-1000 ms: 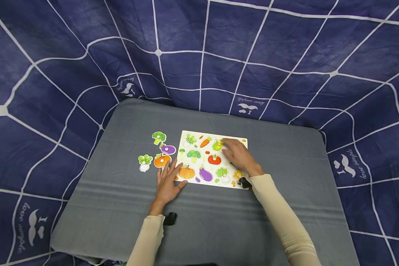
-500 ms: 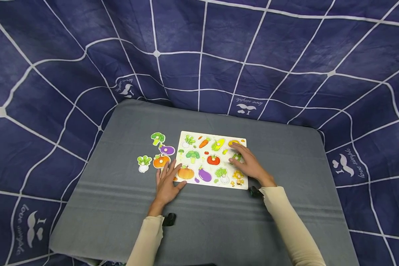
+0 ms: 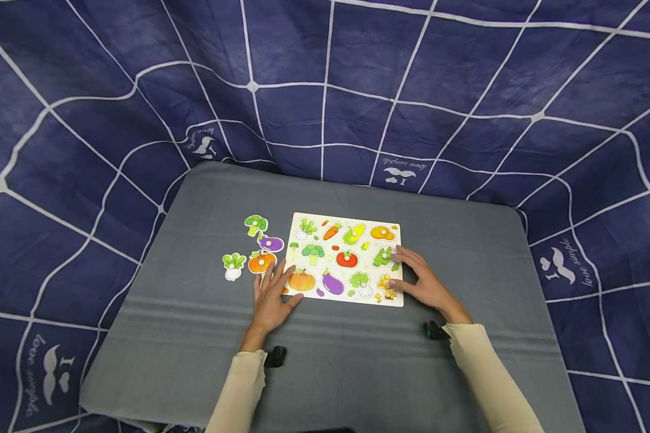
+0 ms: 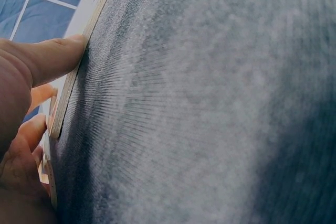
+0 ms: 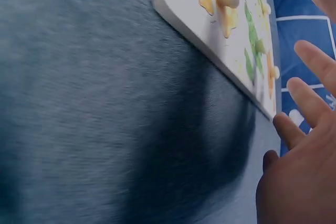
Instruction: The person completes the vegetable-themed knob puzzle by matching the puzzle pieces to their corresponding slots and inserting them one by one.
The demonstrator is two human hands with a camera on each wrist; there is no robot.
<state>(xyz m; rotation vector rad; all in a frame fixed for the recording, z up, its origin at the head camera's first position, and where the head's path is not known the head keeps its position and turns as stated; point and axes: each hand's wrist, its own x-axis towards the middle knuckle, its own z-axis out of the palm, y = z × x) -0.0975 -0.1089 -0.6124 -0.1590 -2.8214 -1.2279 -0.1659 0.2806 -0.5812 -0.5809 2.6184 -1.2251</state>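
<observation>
A white wooden vegetable puzzle board (image 3: 365,264) lies on the grey table. My left hand (image 3: 271,304) rests with spread fingers at its lower left corner; in the left wrist view the thumb (image 4: 55,59) touches the board's edge. Next to those fingertips is a loose pumpkin piece (image 3: 260,263). My right hand (image 3: 425,287) hovers over the right edge with fingers apart, holding nothing, near the mushroom piece (image 3: 386,281) and a green vegetable piece (image 3: 381,257). In the right wrist view, round knobs stick up from the pieces in the board.
Left of the board lie a loose broccoli piece (image 3: 256,225), an eggplant piece (image 3: 271,243) and a white radish piece (image 3: 233,266). Carrot, corn and tomato pieces sit in the board. A blue grid-patterned curtain (image 3: 298,114) hangs around the grey table (image 3: 357,373).
My right hand has drawn back from over the corn to the board's right edge, uncovering the yellow-orange squash and most of the green vegetable piece. The left hand has stayed in place.
</observation>
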